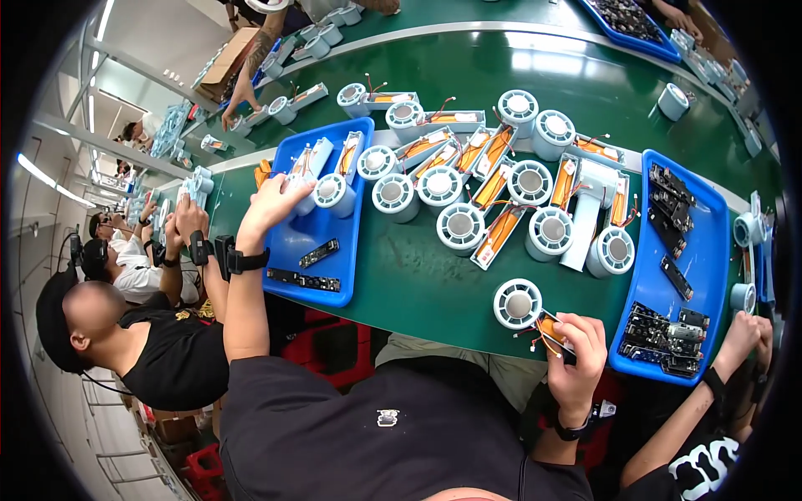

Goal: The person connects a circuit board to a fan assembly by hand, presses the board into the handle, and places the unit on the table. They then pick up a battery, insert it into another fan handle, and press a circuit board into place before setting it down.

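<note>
My left hand [276, 204] reaches over the left blue tray [361, 167]. Its fingers close around a pale blue handheld fan [303, 206], mostly hidden under the palm; two more fans, including one with a round head [333, 194], lie beside it. At the front edge of the green table, my right hand [578, 355] grips the open handle of another handheld fan [518, 304]. Its round head points up and left. An orange battery [549, 327], thin wires and a dark strip show along the handle by my fingertips.
Several open fans with orange batteries [501, 227] crowd the table's middle. Circuit boards [664, 338] fill parts of the right blue tray [717, 250]; a few lie in the left tray. People work close on both sides. A raised rail [468, 32] crosses beyond.
</note>
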`<action>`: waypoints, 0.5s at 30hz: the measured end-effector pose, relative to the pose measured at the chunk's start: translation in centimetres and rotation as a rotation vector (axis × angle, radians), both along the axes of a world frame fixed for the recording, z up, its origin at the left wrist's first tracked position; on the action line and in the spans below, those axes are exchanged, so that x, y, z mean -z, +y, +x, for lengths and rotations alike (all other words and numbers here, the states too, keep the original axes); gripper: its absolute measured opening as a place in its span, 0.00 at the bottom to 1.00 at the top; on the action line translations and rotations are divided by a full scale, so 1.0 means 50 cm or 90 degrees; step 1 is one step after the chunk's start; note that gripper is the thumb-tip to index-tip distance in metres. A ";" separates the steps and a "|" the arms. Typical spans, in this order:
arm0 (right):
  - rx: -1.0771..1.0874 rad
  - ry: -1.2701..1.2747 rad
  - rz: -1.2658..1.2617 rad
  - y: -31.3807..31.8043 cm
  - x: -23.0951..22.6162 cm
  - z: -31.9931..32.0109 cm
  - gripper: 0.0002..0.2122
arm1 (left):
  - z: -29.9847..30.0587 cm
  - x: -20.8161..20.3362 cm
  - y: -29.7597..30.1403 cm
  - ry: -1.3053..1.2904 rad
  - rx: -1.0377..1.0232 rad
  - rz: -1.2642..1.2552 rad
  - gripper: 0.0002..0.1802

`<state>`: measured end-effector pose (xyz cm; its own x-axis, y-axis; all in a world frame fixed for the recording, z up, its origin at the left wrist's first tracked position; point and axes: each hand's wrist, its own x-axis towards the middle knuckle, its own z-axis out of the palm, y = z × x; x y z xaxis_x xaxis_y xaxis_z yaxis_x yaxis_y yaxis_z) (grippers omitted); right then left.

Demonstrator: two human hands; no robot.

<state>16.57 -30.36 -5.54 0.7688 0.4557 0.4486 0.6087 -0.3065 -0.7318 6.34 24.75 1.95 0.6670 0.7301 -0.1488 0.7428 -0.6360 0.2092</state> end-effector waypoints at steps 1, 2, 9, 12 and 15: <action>0.002 0.002 -0.003 0.000 0.000 0.000 0.18 | 0.004 0.002 -0.006 -0.003 0.005 -0.002 0.49; 0.005 0.003 -0.006 0.000 -0.001 -0.001 0.18 | 0.011 0.001 -0.014 0.051 0.021 0.013 0.49; 0.010 0.005 -0.015 0.006 0.001 -0.003 0.17 | 0.170 -0.151 -0.078 0.214 0.206 0.079 0.41; 0.012 0.018 -0.024 -0.003 -0.007 -0.019 0.16 | 0.299 -0.130 -0.039 0.013 0.360 0.213 0.39; 0.017 0.006 -0.009 0.003 -0.001 -0.016 0.16 | 0.420 -0.009 0.023 -0.105 0.631 0.265 0.36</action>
<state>15.78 -30.22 -5.46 0.7847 0.4418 0.4348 0.5935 -0.3330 -0.7327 27.36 25.88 2.42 0.9766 -0.1709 0.1304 -0.1569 -0.9814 -0.1110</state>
